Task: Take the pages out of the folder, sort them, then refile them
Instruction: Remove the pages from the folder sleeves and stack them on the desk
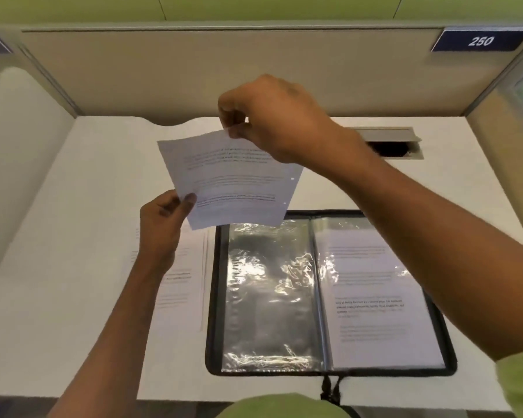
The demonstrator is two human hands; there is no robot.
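Now I've got the page (233,182) tilted in mid-air, punched edge rightward, with my right hand (272,116) pinching its far edge and my left hand (160,224) pinching its near-left corner. The pile (178,279) lies under my left hand and the open folder (213,297) just right of it.

The black folder (214,297) lies open flat on the worktop (73,297), left sleeve (269,297) empty, right sleeve (375,282) filled. You hold one printed page (239,188) tilted above it; other pages (178,297) lie just left.
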